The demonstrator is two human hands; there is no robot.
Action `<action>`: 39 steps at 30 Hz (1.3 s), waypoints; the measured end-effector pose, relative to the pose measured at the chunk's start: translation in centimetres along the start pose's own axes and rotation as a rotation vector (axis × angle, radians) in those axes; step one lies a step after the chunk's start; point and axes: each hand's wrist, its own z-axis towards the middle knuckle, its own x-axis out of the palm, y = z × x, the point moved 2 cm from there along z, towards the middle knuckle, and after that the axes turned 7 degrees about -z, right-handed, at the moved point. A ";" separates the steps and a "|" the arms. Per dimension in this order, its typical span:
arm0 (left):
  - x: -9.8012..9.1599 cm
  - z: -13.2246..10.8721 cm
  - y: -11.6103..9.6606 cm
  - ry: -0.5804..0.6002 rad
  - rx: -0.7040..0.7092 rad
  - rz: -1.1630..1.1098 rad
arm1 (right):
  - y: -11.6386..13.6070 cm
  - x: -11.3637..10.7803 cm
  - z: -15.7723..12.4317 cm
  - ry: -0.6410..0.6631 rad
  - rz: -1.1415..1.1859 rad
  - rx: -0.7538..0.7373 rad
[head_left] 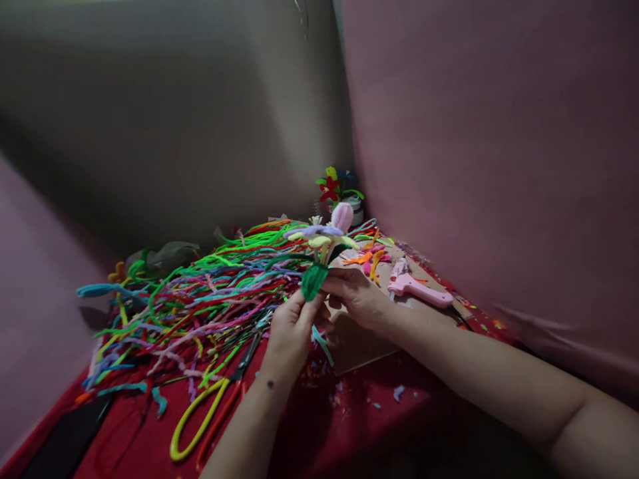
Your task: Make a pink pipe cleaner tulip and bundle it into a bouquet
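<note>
Between my hands a pipe-cleaner flower bouquet [321,233] stands upright, with lilac, pale yellow and pink blooms and a dark green leaf [314,282] at its base. My left hand [295,324] is closed on the lower end, thumb against the leaf. From the right, my right hand [357,298] pinches the stems just under the blooms. Its fingertips are partly hidden behind the leaf. Below my hands lies a brown cardboard sheet [357,349]. Scissors [200,419] with one yellow and one red handle rest left of my left forearm.
A heap of coloured pipe cleaners [200,299] covers the table's left and back. A pink glue gun [419,291] lies on the cardboard at right. Finished flowers [330,186] stand in the back corner. A dark flat object [67,439] lies at front left on the red cloth [344,432].
</note>
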 end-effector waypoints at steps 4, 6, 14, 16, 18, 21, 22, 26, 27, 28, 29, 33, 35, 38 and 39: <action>0.0 -0.1 0.4 -0.086 0.050 0.173 | 0.6 0.0 0.0 -0.102 -0.071 0.010; 0.2 0.0 0.6 -0.030 -0.021 0.017 | 0.8 0.2 0.1 -0.039 -0.085 0.021; 0.3 0.1 -0.3 0.051 -0.216 -0.651 | 0.4 -0.5 0.2 0.111 -0.099 -0.030; 0.2 0.0 -0.4 0.056 -0.217 -0.704 | 0.3 -0.7 0.2 0.142 -0.119 -0.045; 0.1 0.0 -0.4 0.060 -0.211 -0.724 | 0.3 -0.8 0.2 0.170 -0.121 -0.043; 0.0 0.1 -0.3 0.052 -0.201 -0.723 | 0.4 -0.8 0.0 0.194 -0.111 -0.018; 0.0 0.1 -0.2 0.048 -0.202 -0.727 | 0.5 -0.8 -0.1 0.202 -0.104 -0.011; 0.1 0.1 0.0 0.042 -0.212 -0.755 | 0.4 -1.3 0.0 0.163 -0.091 -0.012; 0.1 0.1 0.0 0.046 -0.217 -0.760 | 0.2 -1.5 0.1 0.135 -0.092 -0.010; 0.1 0.1 0.0 0.048 -0.225 -0.766 | 0.0 -1.7 0.2 0.106 -0.087 -0.001; 0.1 0.1 0.0 0.051 -0.238 -0.772 | -0.2 -1.8 0.3 0.079 -0.080 0.013; 0.3 -0.1 0.0 0.095 -0.314 -0.804 | -1.0 -1.9 0.4 0.020 0.005 0.141; 0.3 -0.2 0.1 0.134 -0.339 -0.806 | -1.2 -1.6 0.3 0.014 0.080 0.199; 0.5 -0.2 0.4 0.190 -0.332 -0.782 | -1.3 -0.9 0.1 0.028 0.204 0.220; 0.6 -0.2 0.5 0.205 -0.319 -0.776 | -1.3 -0.7 0.1 0.033 0.243 0.216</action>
